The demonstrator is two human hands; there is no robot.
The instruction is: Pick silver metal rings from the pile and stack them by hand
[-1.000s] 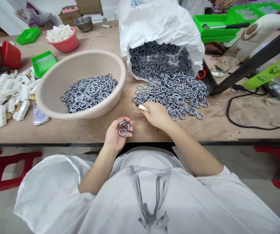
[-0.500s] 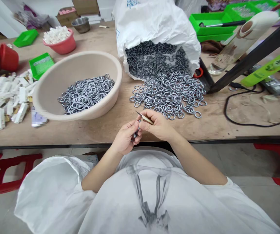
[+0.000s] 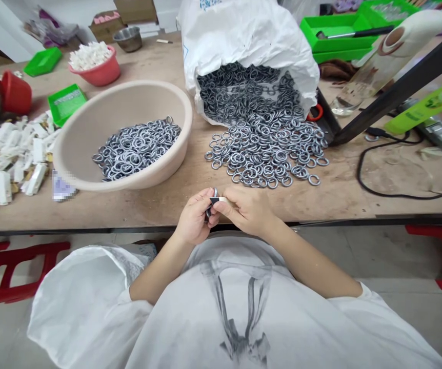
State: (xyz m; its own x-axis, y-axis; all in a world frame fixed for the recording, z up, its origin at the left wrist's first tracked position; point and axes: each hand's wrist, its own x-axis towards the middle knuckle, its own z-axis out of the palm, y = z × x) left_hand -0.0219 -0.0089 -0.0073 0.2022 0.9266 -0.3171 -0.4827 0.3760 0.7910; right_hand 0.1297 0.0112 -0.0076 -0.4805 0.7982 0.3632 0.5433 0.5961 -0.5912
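Observation:
Near the table's front edge, my left hand [image 3: 193, 219] is closed around a few grey rings [image 3: 208, 211], partly hidden by the fingers. My right hand [image 3: 252, 211] grips a small knife [image 3: 214, 200] whose short dark blade points left against the rings. Its light handle is mostly covered by my fingers. Just beyond my hands, a heap of loose grey rings [image 3: 270, 148] spills from a white sack [image 3: 244, 36] lying on its side. A beige basin [image 3: 71, 166] at the left holds many similar rings.
White plastic pieces [image 3: 36, 151] lie at the far left beside a green tray [image 3: 54, 115]. A red bowl [image 3: 103, 74] stands behind the basin. On the right are a black slanted bar [image 3: 394, 89], a bottle [image 3: 359, 84] and a black cable [image 3: 363, 179]. An open white bag [image 3: 63, 307] hangs below the table.
The knife has turned in my right hand: its blade pointed up and left before, and now lies nearly level across the rings. My right hand has lowered slightly; my left still holds the rings.

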